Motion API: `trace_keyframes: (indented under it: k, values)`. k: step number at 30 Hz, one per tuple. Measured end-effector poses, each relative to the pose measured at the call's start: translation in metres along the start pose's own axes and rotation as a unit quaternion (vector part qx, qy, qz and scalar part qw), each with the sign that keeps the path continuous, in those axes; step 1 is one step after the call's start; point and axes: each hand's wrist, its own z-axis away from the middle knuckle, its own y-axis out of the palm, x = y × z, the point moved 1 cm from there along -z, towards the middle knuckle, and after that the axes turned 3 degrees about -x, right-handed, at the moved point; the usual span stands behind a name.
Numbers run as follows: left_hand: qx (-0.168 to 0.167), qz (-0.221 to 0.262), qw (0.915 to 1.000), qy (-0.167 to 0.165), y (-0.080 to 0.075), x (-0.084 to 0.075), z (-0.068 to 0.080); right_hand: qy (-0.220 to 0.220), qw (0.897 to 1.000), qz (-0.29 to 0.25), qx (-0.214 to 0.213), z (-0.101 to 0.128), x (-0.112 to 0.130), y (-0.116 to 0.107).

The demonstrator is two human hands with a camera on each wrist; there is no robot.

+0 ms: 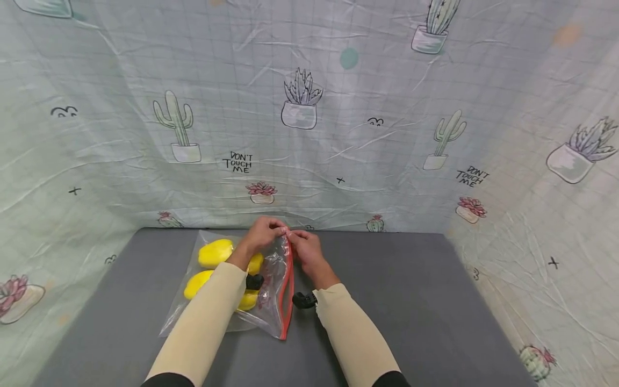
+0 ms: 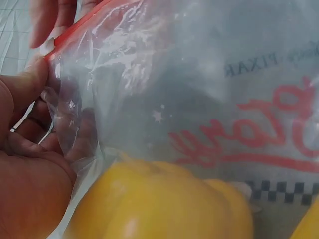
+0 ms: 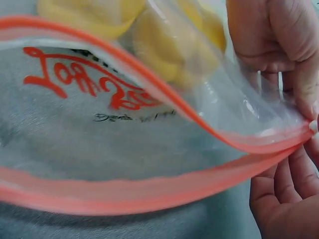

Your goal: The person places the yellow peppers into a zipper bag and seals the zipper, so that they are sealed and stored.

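A clear zip bag (image 1: pixel 274 264) with a red zip edge lies on the table, several yellow bell peppers (image 1: pixel 215 253) inside it. At the far end of the zip, my left hand (image 1: pixel 263 232) pinches the bag's corner, its forearm crossing over the bag. My right hand (image 1: pixel 308 250) meets it there from the right, thumb and fingers pinching the zip end at a small white slider (image 3: pixel 313 125). In the right wrist view the two red edges (image 3: pixel 94 199) gape apart and join at the fingers. Red lettering (image 2: pixel 249 124) shows through the plastic.
The grey table (image 1: pixel 387 301) ends at a hanging cloth (image 1: pixel 338 134) printed with cacti, close behind both hands. More of this cloth hangs at the left and right sides. A black wrist camera (image 1: pixel 303 300) sits by the right wrist.
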Motion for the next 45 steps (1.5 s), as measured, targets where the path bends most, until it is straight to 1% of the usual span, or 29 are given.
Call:
trace_keyframes:
  k: [3,6,10,13,17,20,24,32,39,45]
  values:
    - [0.000,0.002,1.0000,0.002,0.002,0.000,0.001,-0.010,0.999,0.024,-0.020,-0.002,0.003,0.001]
    - [-0.007,0.013,0.9999,-0.007,0.006,0.000,0.002,-0.009,0.999,0.036,-0.034,-0.003,0.004,0.001]
    - [-0.022,0.017,0.9995,-0.016,0.010,0.000,0.003,-0.005,0.998,0.036,-0.045,-0.002,0.006,0.001]
    - [-0.030,0.006,0.9993,-0.019,0.012,-0.001,0.004,-0.006,0.998,0.034,-0.055,-0.002,0.006,0.001]
    - [-0.037,-0.001,0.9988,-0.032,0.014,0.000,0.004,-0.001,0.997,0.036,-0.067,-0.001,0.004,0.001]
    - [-0.041,0.005,0.9981,-0.046,0.015,0.002,0.002,-0.001,0.997,0.039,-0.070,-0.001,0.004,0.001]
    - [-0.045,0.016,0.9973,-0.056,0.015,0.003,0.001,-0.006,0.997,0.037,-0.074,0.000,0.005,0.002]
    - [-0.050,0.037,0.9963,-0.058,0.015,0.005,0.000,0.000,0.996,0.041,-0.075,0.000,0.003,0.002]
    - [-0.054,0.041,0.9948,-0.075,0.014,0.005,0.001,0.015,0.996,0.055,-0.073,0.001,0.000,0.000]
    - [-0.053,0.044,0.9943,-0.081,0.014,0.003,0.000,0.007,0.996,0.058,-0.070,0.002,0.000,-0.001]
